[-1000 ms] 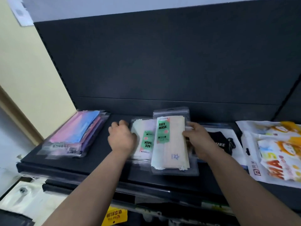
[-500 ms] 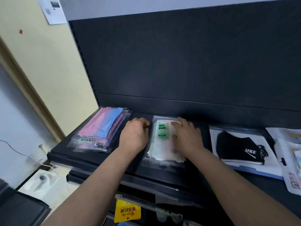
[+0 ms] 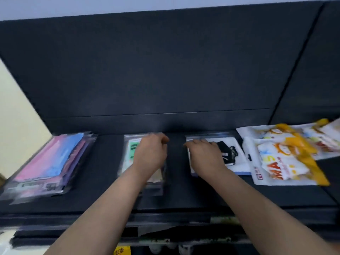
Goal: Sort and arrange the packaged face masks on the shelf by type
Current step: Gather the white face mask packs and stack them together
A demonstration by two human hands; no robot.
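Dark shelf (image 3: 176,183), four groups in a row. Frame motion-blurred.

- Green-label face mask pack (image 3: 132,150): centre-left, flat, long axis front-to-back, label end toward back wall. Left hand (image 3: 150,155) on top, fingers (image 3: 161,139) curled over far right corner, gripping it.
- Black mask pack (image 3: 236,160): centre-right, flat, apart from the green-label one. Right hand (image 3: 206,157) on its left half, fingers bent at far left corner; grip cannot tell.
- Pink-blue pack stack (image 3: 49,162): far left, long axis front-to-back.
- Orange cartoon mask packs (image 3: 283,161): far right, overlapping.
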